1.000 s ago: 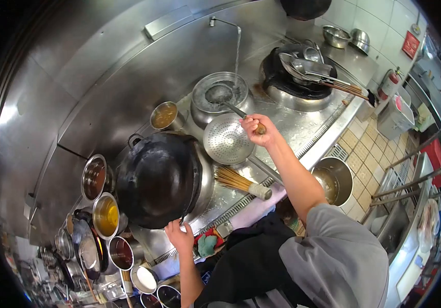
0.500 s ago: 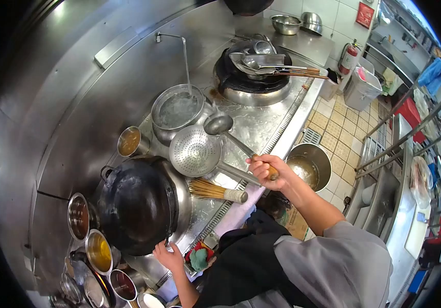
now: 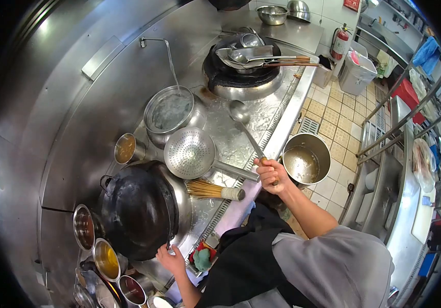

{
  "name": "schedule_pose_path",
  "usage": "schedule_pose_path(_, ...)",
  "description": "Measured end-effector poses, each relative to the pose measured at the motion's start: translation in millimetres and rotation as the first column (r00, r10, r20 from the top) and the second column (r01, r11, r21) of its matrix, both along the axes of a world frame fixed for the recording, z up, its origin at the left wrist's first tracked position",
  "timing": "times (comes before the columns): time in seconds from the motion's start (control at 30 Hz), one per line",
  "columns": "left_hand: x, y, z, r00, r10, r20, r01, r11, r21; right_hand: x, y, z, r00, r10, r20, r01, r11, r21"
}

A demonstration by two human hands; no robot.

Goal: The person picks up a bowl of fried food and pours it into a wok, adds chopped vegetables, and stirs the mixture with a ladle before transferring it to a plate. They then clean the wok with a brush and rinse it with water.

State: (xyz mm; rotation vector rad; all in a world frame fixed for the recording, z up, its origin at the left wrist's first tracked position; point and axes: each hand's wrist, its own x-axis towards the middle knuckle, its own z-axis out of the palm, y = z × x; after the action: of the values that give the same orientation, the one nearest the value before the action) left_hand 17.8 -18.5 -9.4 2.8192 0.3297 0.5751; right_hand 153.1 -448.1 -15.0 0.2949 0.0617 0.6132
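My right hand (image 3: 270, 176) is wrapped round the wooden handle of a metal ladle (image 3: 240, 112), whose bowl hangs over the steel counter. My left hand (image 3: 171, 258) is at the near rim of a black wok (image 3: 137, 213), fingers bent at its small loop handle; whether they grip it is hard to make out. A perforated strainer (image 3: 189, 153) lies between the wok and a pot of water (image 3: 169, 110), with a bamboo brush (image 3: 215, 190) beside it.
A thin tap (image 3: 170, 60) runs into the water pot. Another wok (image 3: 241, 72) holds utensils at the back. Sauce containers (image 3: 106, 260) line the left side. A large pot (image 3: 307, 158) stands right of the counter edge, near a fire extinguisher (image 3: 340, 43).
The ladle has swung right, away from the strainer, and its bowl has turned. My right hand has shifted slightly down. The whole view has moved a little.
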Motion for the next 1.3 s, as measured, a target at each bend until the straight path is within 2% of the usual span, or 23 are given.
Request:
schedule_pose_path(0.07, 1, 0, 0, 1.000, -0.013, 0.025, 0.014, 0.999, -0.029, 6, 2, 11, 0.999, 0.047, 0.024, -0.045, 0.997, -0.066)
schedule_pose_path(0.1, 1, 1, -1, 1.000, -0.009, 0.025, 0.010, 1.000, -0.028, 9, 3, 18, 0.992, 0.101, 0.081, -0.068, 0.940, -0.334)
schedule_pose_path(0.13, 1, 1, -1, 1.000, -0.007, 0.017, 0.007, 1.000, -0.026, 11, 9, 33, 0.977, 0.173, 0.123, -0.071, 0.812, -0.579)
schedule_pose_path(0.17, 1, 2, -2, 1.000, 0.003, 0.011, -0.003, 1.000, -0.026, 12, 20, 56, 0.969, 0.189, 0.158, 0.007, 0.619, -0.785)
schedule_pose_path(0.23, 2, -2, -1, 0.999, 0.019, 0.050, -0.018, 1.000, -0.019, 25, 39, 75, 0.944, 0.226, 0.242, 0.195, 0.209, -0.958)
schedule_pose_path(0.27, 3, -3, -1, 0.996, 0.014, 0.086, -0.013, 1.000, -0.011, 36, 48, 80, 0.921, 0.265, 0.285, 0.290, 0.020, -0.957)
schedule_pose_path(0.3, 5, -5, -1, 0.993, 0.046, 0.107, -0.046, 0.999, -0.004, 50, 56, 80, 0.912, 0.264, 0.314, 0.349, -0.096, -0.932)
schedule_pose_path(0.33, 5, -8, -2, 0.989, 0.084, 0.119, -0.083, 0.996, -0.007, 63, 62, 97, 0.877, 0.368, 0.309, 0.416, -0.261, -0.871)
schedule_pose_path(0.37, 6, -10, -2, 0.985, 0.091, 0.147, -0.090, 0.996, -0.012, 76, 70, 106, 0.846, 0.406, 0.346, 0.496, -0.361, -0.789)
schedule_pose_path(0.4, 7, -12, -2, 0.980, 0.093, 0.175, -0.091, 0.996, -0.016, 95, 79, 108, 0.830, 0.429, 0.357, 0.516, -0.348, -0.782)
schedule_pose_path(0.47, 7, -13, -4, 0.975, 0.111, 0.192, -0.111, 0.994, -0.011, 138, 100, 87, 0.724, 0.502, 0.473, 0.687, -0.588, -0.427)
schedule_pose_path(0.5, 7, -13, -5, 0.974, 0.106, 0.198, -0.104, 0.994, -0.018, 159, 115, 61, 0.707, 0.516, 0.483, 0.704, -0.575, -0.416)
schedule_pose_path(0.57, 6, -13, -4, 0.971, 0.095, 0.221, -0.091, 0.995, -0.030, 198, 147, 18, 0.776, 0.515, 0.364, 0.565, -0.825, -0.036)
schedule_pose_path(0.6, 4, -13, -3, 0.964, 0.118, 0.239, -0.114, 0.993, -0.031, 206, 157, 25, 0.756, 0.533, 0.378, 0.585, -0.811, -0.027)
schedule_pose_path(0.63, 4, -12, -3, 0.970, 0.111, 0.217, -0.104, 0.994, -0.044, 215, 164, 34, 0.830, 0.473, 0.297, 0.558, -0.678, -0.478)
schedule_pose_path(0.67, 3, -11, -3, 0.976, 0.100, 0.193, -0.091, 0.994, -0.057, 229, 169, 38, 0.872, 0.459, 0.171, 0.381, -0.416, -0.825)
schedule_pose_path(0.7, 2, -11, -3, 0.977, 0.104, 0.184, -0.091, 0.993, -0.081, 242, 163, 40, 0.950, 0.271, 0.156, 0.050, 0.359, -0.932)
schedule_pose_path(0.73, 2, -10, -3, 0.974, 0.120, 0.194, -0.105, 0.991, -0.087, 245, 159, 64, 0.985, 0.122, -0.122, -0.173, 0.679, -0.713)
schedule_pose_path(0.8, 2, -10, -4, 0.977, 0.107, 0.187, -0.094, 0.992, -0.079, 232, 143, 81, 0.976, 0.189, -0.111, -0.219, 0.880, -0.421)
schedule_pose_path(0.93, 2, -11, -2, 0.981, 0.104, 0.161, -0.091, 0.992, -0.085, 186, 125, 95, 0.966, 0.221, -0.132, -0.253, 0.905, -0.341)
schedule_pose_path(1.07, 5, -9, -2, 0.969, 0.046, 0.242, -0.037, 0.998, -0.042, 124, 107, 119, 0.954, 0.291, -0.071, -0.299, 0.927, -0.225)
schedule_pose_path(1.23, 3, -8, -3, 0.986, 0.019, 0.164, -0.011, 0.999, -0.050, 41, 89, 123, 0.981, 0.182, -0.070, -0.193, 0.958, -0.214)
schedule_pose_path(1.3, 3, -6, -3, 0.989, -0.008, 0.151, 0.015, 0.999, -0.048, 14, 81, 120, 0.979, 0.177, -0.100, -0.188, 0.975, -0.117)
